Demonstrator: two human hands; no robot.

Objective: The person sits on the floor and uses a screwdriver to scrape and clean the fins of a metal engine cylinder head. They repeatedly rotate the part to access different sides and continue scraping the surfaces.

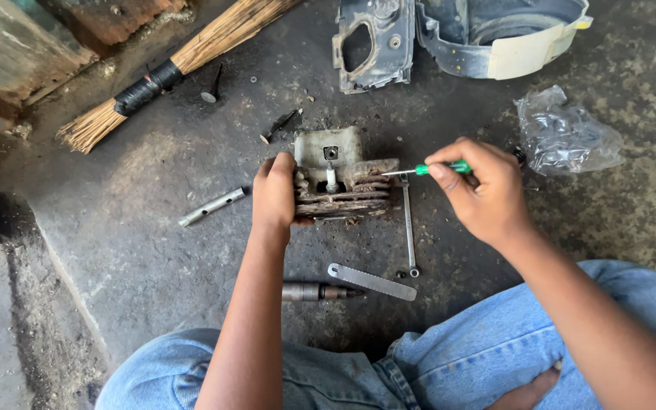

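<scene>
A: What's that lump in the middle of the floor?

B: A finned metal engine cylinder (341, 184), rusty and caked with grime, sitting on the dark, oil-stained concrete floor (153, 175) in front of the person's knees. A white spark plug (332, 179) stands in its top.

A: And the hands?

B: The left hand (273, 193) is curled around the cylinder's left side, fingers closed against the fins. The right hand (481, 190) is pinched shut on a green-handled screwdriver (424, 169), whose thin steel shaft points left and touches the upper right edge of the cylinder.

A: Anything lying near?

B: A slim wrench (408, 224) runs down from the cylinder's right side. Below it lies a flat grey metal strip (372, 282) with a hole at one end, and beside that a stubby cylindrical steel tool (314, 291). A tubular box spanner (212, 206) lies left of the left hand.

A: Farther off?

B: A crumpled clear plastic bag (566, 135) at right, a grey plastic housing (457, 34) at top, and a straw broom (168, 72) bound with black tape at upper left
</scene>
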